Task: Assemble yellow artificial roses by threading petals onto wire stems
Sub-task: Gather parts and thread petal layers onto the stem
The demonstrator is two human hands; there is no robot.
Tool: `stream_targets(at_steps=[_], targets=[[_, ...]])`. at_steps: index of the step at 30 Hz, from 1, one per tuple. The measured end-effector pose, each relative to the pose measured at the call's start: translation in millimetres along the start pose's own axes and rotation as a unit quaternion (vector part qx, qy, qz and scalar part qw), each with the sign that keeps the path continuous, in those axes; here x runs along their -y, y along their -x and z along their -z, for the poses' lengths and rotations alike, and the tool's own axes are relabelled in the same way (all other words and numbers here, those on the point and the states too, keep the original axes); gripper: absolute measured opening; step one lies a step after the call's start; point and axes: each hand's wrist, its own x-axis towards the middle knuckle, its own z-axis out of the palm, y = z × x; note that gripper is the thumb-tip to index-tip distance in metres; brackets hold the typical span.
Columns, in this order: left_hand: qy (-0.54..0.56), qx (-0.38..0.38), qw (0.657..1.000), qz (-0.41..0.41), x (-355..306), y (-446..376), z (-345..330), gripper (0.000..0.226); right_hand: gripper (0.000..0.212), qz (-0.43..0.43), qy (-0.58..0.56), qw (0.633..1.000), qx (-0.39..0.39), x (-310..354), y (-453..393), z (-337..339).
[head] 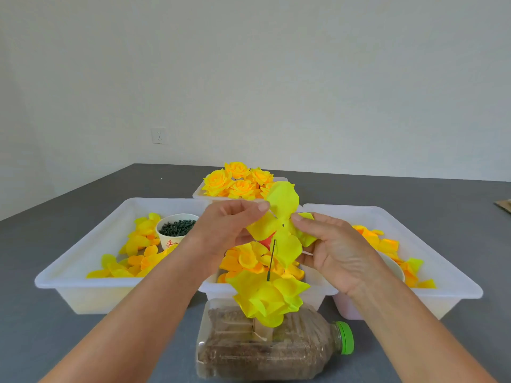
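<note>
Seen from a head camera, two bare hands held a yellow petal piece (280, 230) up over a grey table (41, 327). The left hand (224, 230) pinched its left lobe between thumb and fingers; the right hand (331, 250) pinched its right lobe. A small hole sat at the piece's centre. Just below, a dark wire stem (271, 259) stood upright, rising out of petals (269, 297) already stacked on it, above a bottle (265, 346) lying on its side. The stem's tip was near the hole but apparently not through it. The step in hand looked like threading this piece; next, the hole would need lining up over the tip and pushing down. Behind were white trays (91, 286) of loose petals, a cup (172, 236) of dark green parts, and finished roses (237, 181).
</note>
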Motion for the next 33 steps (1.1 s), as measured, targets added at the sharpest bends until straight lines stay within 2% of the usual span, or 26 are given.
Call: stream_targets(at_steps=[3,8,10,13,16,19,22,25,30,33], targets=[[0.084,0.017,0.996,0.022,-5,-1,-4,0.014,0.027,0.004,0.006,0.999,0.041,2,1,-2],[0.056,0.008,0.998,0.008,-3,1,-4,0.018,0.026,0.038,0.008,0.998,0.043,7,0,-2],[0.084,0.014,0.996,0.001,-3,1,-4,0.014,0.035,0.014,-0.035,0.999,0.036,9,-2,-3],[0.123,0.031,0.992,-0.01,-4,1,-5,0.019,0.048,-0.001,-0.068,0.997,0.037,11,-2,-4],[0.129,0.027,0.991,-0.025,-5,0,-7,0.022,0.043,0.015,-0.069,0.996,0.048,12,0,-3],[0.13,0.003,0.99,-0.047,-6,0,-7,0.016,0.041,0.021,-0.07,0.994,0.084,13,3,0],[0.113,-0.005,0.991,-0.065,-5,2,-6,0.015,0.05,0.014,-0.08,0.993,0.081,13,4,2],[0.097,-0.011,0.993,-0.072,-4,3,-8,0.022,0.042,0.019,-0.115,0.989,0.094,12,4,2],[0.098,-0.002,0.992,-0.083,-6,5,-9,0.02,0.051,0.019,-0.132,0.985,0.106,10,4,3],[0.106,0.007,0.99,-0.098,-8,8,-8,0.027,0.045,0.005,-0.152,0.984,0.09,11,4,3]])
